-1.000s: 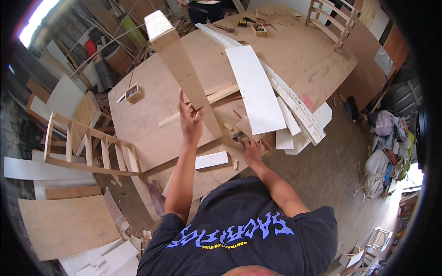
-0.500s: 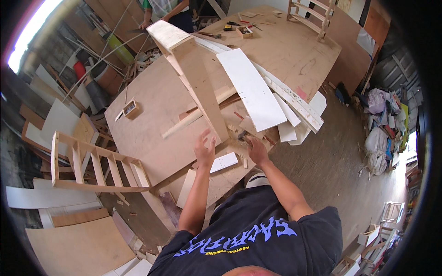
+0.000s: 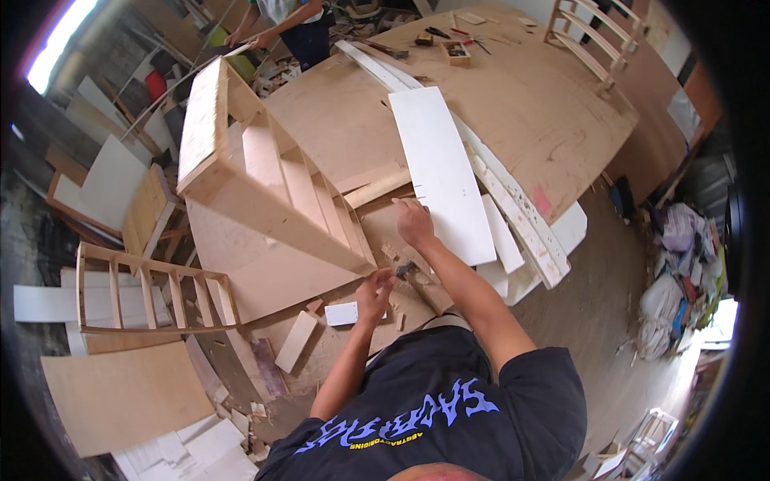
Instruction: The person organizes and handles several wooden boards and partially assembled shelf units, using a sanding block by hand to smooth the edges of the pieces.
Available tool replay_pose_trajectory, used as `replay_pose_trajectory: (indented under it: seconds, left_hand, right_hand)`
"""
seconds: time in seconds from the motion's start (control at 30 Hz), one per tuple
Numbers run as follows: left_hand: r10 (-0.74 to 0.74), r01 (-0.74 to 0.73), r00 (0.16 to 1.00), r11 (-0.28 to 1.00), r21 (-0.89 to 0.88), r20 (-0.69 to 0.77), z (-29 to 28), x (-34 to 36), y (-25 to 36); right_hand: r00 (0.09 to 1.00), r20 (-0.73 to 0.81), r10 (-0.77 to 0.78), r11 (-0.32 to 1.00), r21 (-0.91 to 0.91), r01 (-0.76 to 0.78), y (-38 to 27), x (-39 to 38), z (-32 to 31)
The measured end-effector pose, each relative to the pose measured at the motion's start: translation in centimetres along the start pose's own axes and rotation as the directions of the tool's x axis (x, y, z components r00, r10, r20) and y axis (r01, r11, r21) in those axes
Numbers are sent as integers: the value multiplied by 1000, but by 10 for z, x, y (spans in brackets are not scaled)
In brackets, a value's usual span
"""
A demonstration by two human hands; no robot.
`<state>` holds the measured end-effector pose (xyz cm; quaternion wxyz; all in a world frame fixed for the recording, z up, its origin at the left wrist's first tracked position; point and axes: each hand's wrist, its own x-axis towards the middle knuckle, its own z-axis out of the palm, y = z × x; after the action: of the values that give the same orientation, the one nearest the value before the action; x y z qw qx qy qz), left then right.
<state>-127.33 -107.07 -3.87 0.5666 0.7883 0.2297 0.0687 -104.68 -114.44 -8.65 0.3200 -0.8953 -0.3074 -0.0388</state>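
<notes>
A long wooden frame with cross slats [image 3: 273, 208] stands slanted on the worktable, its near end beside my left hand [image 3: 374, 297]. The fingers of that hand are curled at the dark head of a hammer [image 3: 406, 270]. Farther right, my right hand [image 3: 414, 223] reaches over the table with bunched fingers, next to a long white board [image 3: 441, 172]. Whatever lies in its fingertips is hidden or too small to name. A small white block [image 3: 342, 313] and a pale wood offcut [image 3: 297, 341] lie left of my left forearm.
The large worktable [image 3: 513, 104] bears a small wooden box [image 3: 455, 53] and scattered tools. Long white strips [image 3: 513, 204] lie along its right side. A ladder-like wooden frame [image 3: 160, 297] stands at left. Beyond the table, another person [image 3: 297, 28] is at work. Bagged bundles [image 3: 666, 297] lie at right.
The wooden frame has turned, so its slatted inside now shows. My right hand has left the hammer and moved farther forward. My left hand has moved from open to curled at the hammer head.
</notes>
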Motion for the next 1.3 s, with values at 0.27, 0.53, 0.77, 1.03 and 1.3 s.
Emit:
replay_pose_trajectory:
  seconds: [0.27,0.53,0.77,1.03,1.3]
  left_hand:
    - [-104,84,993,960,-268,-61,57,7,2]
    - [-204,167,961,965,-202,-184,57,16,10]
    - [-151,85,974,933,-351,-167,66,41,11]
    - [-71,32,989,961,-274,-134,64,48,18]
    - [100,-79,978,990,118,-181,84,57,21]
  right_hand:
    - [931,308,-195,860,-403,314,58,110,48]
    - [958,228,-173,949,-221,224,56,155,44]
    - [981,172,-91,988,-111,111,52,172,46]
    - [970,209,-124,990,-41,135,7,191,45]
    - [993,-115,2,966,255,27,-24,220,20]
